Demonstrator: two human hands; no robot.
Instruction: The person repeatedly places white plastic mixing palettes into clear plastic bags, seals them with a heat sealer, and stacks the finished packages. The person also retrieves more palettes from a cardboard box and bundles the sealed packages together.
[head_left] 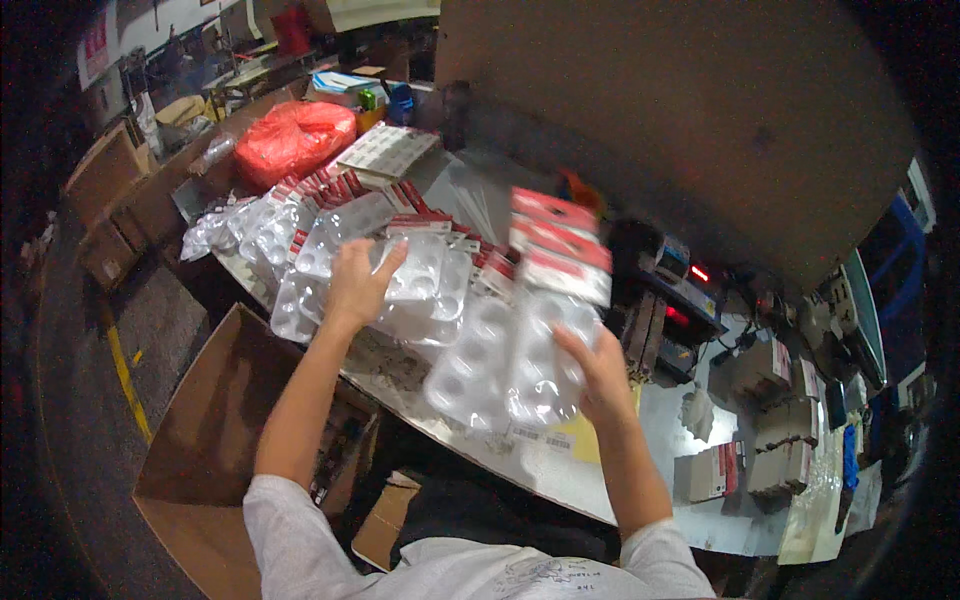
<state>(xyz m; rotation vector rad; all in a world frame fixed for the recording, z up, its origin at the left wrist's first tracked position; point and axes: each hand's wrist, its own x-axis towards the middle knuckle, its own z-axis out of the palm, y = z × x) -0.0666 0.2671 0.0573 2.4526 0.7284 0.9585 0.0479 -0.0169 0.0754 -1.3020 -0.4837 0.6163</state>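
My right hand grips a few packaged plastic palettes with its thumb in front. The palettes are whitish and clear, with round wells, and hang below red-and-white header cards. They are raised over the table's front part and slightly blurred. At the pile to the left, my left hand is closed on more palette packs, thumb over them; its fingertips are partly hidden. The pile of similar clear palette packs with red cards spreads along the table's left side. Some packs overhang the front edge.
An open cardboard box stands below the table's front edge. A red plastic bag lies at the back left. On the right are stacked small boxes and a dark device with red lit displays. A brown panel rises behind.
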